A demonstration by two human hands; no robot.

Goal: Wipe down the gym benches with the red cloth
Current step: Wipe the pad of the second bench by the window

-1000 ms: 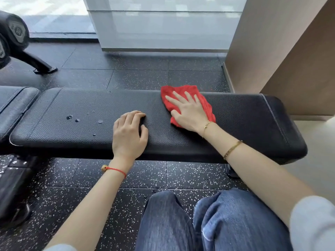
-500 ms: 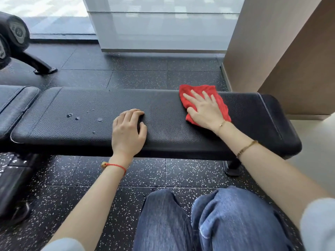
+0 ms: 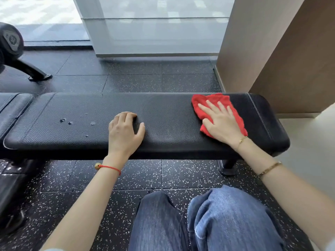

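From above, the right hand (image 3: 222, 122) lies flat, fingers spread, pressing the red cloth (image 3: 235, 113) onto the black bench (image 3: 168, 113) near its right end. The left hand (image 3: 125, 132) rests mid-bench with fingers curled, grasping nothing, beside water droplets (image 3: 70, 122).

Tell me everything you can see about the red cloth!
The red cloth is a soft, crumpled rag that looks like towelling. It lies flat near the right end of the black bench. The right hand presses on it with straight, spread fingers, covering its middle, so only the edges show.
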